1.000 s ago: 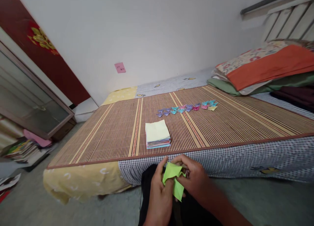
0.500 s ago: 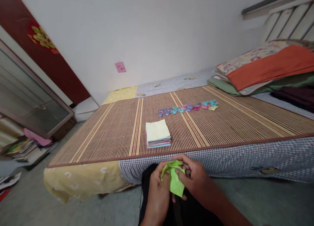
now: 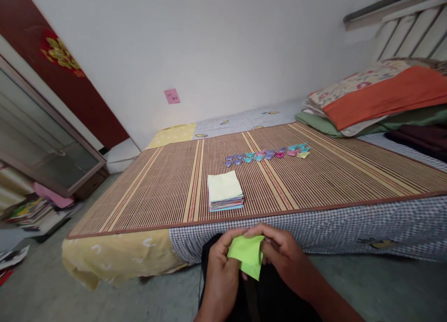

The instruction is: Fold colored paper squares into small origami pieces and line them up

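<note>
A bright green sheet of folded paper (image 3: pixel 246 252) is held over the lap, just in front of the bed's edge. My left hand (image 3: pixel 223 266) grips its left side, fingers behind and thumb low. On the right side my right hand (image 3: pixel 279 250) pinches the paper, its fingertips near the top edge. Beyond the hands a stack of square paper (image 3: pixel 225 187), pale yellow on top, lies on the striped mat (image 3: pixel 160 187). Farther back are two rows of small folded paper pieces (image 3: pixel 268 154) in purple, blue, pink and yellow.
Folded bedding with an orange band (image 3: pixel 387 96) is piled at the bed's right end. A pink note (image 3: pixel 172 96) is on the wall (image 3: pixel 244 47). Books (image 3: pixel 30 213) lie at the far left, below a glass-panelled cabinet (image 3: pixel 45 131).
The green paper's upper part, bunched and partly opened before, now shows as a flatter flap covering the top. Both hands have shifted slightly around it.
</note>
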`<state>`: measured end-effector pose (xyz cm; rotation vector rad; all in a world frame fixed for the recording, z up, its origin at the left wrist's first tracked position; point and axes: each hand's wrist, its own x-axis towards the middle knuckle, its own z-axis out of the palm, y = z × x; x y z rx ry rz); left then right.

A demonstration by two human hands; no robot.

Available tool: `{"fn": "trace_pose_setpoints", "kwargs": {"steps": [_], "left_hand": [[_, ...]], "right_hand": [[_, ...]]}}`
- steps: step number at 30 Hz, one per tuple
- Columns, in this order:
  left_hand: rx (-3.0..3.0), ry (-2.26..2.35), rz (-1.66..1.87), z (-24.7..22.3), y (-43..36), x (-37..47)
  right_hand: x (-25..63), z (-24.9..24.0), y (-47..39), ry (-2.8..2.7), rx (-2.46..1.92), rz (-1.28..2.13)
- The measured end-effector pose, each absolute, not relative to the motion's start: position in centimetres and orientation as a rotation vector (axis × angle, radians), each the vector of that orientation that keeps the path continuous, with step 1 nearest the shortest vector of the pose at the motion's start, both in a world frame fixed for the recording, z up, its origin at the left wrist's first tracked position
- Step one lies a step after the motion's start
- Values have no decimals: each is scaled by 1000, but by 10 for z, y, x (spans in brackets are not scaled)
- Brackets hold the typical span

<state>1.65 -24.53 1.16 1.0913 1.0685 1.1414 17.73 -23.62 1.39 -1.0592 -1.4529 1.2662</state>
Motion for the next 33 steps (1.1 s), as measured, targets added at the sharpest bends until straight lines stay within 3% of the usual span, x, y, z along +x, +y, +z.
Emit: {"fn": "trace_pose_setpoints", "kwargs": {"steps": [8,17,23,33], "left_hand": [[1115,856,1028,25,-247,-2],[992,944,1108,17,-246,2],[1110,1093,1210,8,-248,6],[1400,1283,1411,9,-260,12]], "right_hand": [[181,18,-235,-1468,-979,1141],[180,3,-237,-1743,-894,532],[187,13,-232,-1508,-1005,947],[174,8,-225,-1297,-995,1237]]}}
